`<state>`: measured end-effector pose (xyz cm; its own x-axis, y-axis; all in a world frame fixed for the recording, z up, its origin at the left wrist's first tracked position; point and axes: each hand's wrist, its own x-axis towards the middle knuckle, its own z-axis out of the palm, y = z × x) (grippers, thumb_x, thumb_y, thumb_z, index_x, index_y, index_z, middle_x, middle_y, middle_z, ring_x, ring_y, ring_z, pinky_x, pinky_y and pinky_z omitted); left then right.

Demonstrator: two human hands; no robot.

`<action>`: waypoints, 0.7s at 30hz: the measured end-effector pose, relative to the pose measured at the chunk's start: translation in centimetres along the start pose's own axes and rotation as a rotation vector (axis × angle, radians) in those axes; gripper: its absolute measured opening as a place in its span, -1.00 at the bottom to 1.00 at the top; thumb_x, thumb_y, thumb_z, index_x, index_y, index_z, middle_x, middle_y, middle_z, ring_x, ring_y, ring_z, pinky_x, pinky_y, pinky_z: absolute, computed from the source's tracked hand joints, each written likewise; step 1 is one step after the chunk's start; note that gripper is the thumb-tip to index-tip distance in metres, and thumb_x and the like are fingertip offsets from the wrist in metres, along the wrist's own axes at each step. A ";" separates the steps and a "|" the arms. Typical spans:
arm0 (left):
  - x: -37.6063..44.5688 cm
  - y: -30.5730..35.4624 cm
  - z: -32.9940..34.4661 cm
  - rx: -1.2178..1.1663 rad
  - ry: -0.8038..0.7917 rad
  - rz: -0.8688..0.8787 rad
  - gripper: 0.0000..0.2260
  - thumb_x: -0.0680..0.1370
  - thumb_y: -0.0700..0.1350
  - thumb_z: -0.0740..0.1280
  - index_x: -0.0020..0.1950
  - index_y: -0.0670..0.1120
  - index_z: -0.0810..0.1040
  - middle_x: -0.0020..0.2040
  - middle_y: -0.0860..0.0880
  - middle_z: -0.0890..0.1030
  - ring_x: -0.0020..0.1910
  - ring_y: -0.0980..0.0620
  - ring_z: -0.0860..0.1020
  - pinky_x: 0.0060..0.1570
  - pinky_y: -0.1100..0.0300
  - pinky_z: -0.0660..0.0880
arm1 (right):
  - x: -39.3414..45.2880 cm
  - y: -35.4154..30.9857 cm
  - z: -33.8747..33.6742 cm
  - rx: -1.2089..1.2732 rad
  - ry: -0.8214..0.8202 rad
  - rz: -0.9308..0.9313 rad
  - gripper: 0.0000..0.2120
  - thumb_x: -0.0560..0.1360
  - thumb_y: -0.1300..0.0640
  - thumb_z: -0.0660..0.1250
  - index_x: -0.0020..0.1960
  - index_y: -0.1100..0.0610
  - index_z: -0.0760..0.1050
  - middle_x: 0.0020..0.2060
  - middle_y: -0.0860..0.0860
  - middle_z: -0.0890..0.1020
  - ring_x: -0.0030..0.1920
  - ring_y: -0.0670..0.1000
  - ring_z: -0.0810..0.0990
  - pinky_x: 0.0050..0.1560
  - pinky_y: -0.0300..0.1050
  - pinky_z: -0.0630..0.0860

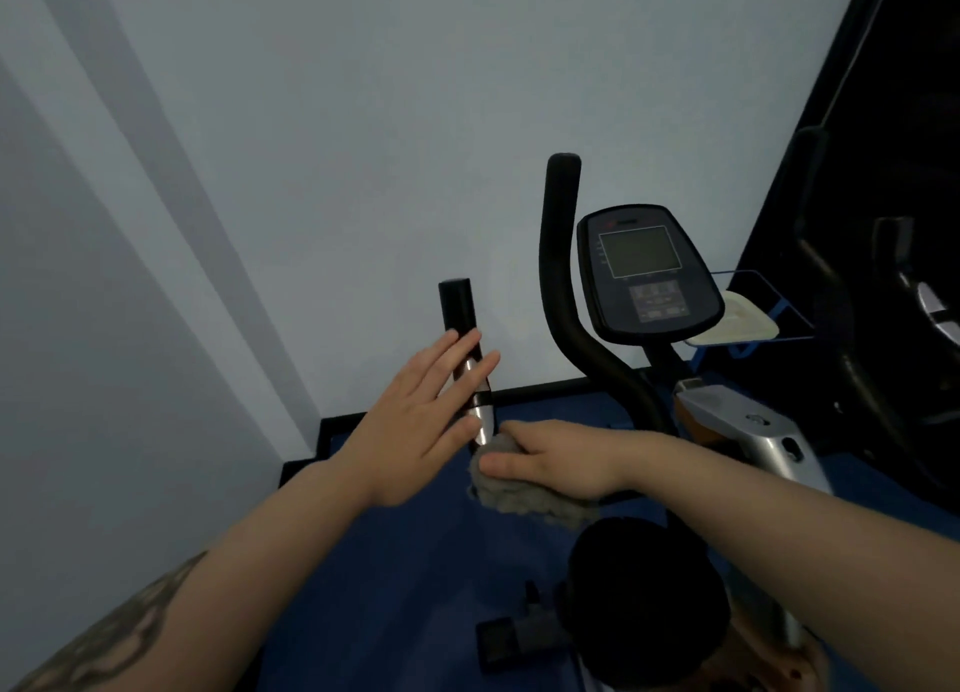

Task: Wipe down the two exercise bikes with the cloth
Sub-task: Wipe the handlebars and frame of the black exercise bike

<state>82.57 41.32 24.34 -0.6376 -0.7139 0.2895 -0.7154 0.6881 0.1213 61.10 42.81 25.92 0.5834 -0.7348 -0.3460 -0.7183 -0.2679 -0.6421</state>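
Since the head view is the only one we have, we read everything from it: our right hand [558, 460] is curled around the grey cloth [524, 488], pressing it against the lower end of the left handlebar [465, 358] of the nearer exercise bike [748, 431]. That bar's long axis runs nearly upright, tilting slightly away from us, with a black foam grip on top and a shiny metal section just above the cloth. So the unwiped length lies up and away from the fingers [511, 434], and we judge the next stroke should slide up along the bar. Our left hand [421, 421] rests flat against the bar's left side, its digits straight and holding nothing, just above the cloth; it sits in the stroke's path and would have to shift. To the right stand the curved right handlebar [566, 286] and the console [647, 270]. The saddle [647, 603] sits below our arms. A second machine [883, 275] is dim at the right edge
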 end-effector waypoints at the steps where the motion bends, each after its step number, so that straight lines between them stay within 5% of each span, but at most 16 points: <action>1: 0.5 -0.2 -0.3 0.015 -0.020 0.029 -0.50 0.68 0.09 -0.05 0.61 0.00 0.00 0.62 0.03 -0.07 0.58 0.05 -0.15 0.54 0.08 -0.17 | 0.2 -0.1 0.3 0.017 0.019 -0.003 -0.64 0.55 -0.32 0.12 -0.05 -0.03 0.38 -0.06 -0.09 0.55 -0.05 -0.07 0.54 0.03 -0.12 0.47; 7: 2.2 -1.0 -0.5 -0.005 -0.117 0.130 -0.54 0.68 0.09 -0.12 0.59 0.08 0.08 0.61 0.13 -0.02 0.57 0.12 -0.19 0.51 0.13 -0.30 | -0.3 0.0 -0.9 -0.148 -0.121 0.045 -0.60 0.55 -0.33 0.13 0.05 0.01 0.31 -0.12 -0.12 0.49 -0.14 -0.12 0.48 -0.15 -0.17 0.37; 11: 2.3 -1.4 -0.2 -0.063 -0.127 0.114 -0.56 0.68 0.09 -0.13 0.57 0.13 0.11 0.59 0.17 0.00 0.57 0.14 -0.19 0.50 0.14 -0.31 | 1.2 -1.3 0.1 0.018 -0.007 0.057 -0.61 0.55 -0.35 0.09 -0.14 -0.03 0.32 -0.17 -0.12 0.45 -0.17 -0.13 0.43 -0.10 -0.16 0.35; 16: 2.2 -1.2 0.0 -0.075 -0.111 0.110 -0.56 0.68 0.09 -0.13 0.57 0.12 0.13 0.59 0.16 0.01 0.57 0.14 -0.19 0.50 0.17 -0.32 | -2.0 -0.2 -0.3 -0.247 -0.087 0.010 -0.64 0.55 -0.25 0.23 0.11 0.00 0.26 -0.14 -0.12 0.46 -0.19 -0.14 0.45 -0.24 -0.20 0.33; 21: 1.9 -0.8 0.4 -0.120 -0.060 0.086 -0.55 0.68 0.07 -0.11 0.56 0.05 0.18 0.59 0.12 0.06 0.58 0.11 -0.16 0.54 0.07 -0.21 | -4.0 0.5 -2.2 -0.384 -0.185 0.079 -0.60 0.56 -0.15 0.28 0.27 0.01 0.27 0.04 -0.03 0.49 -0.07 -0.03 0.49 -0.15 -0.13 0.37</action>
<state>81.82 39.35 24.43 -0.7137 -0.6556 0.2466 -0.6204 0.7551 0.2120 57.55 44.22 28.45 0.5541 -0.6476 -0.5231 -0.8319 -0.4539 -0.3194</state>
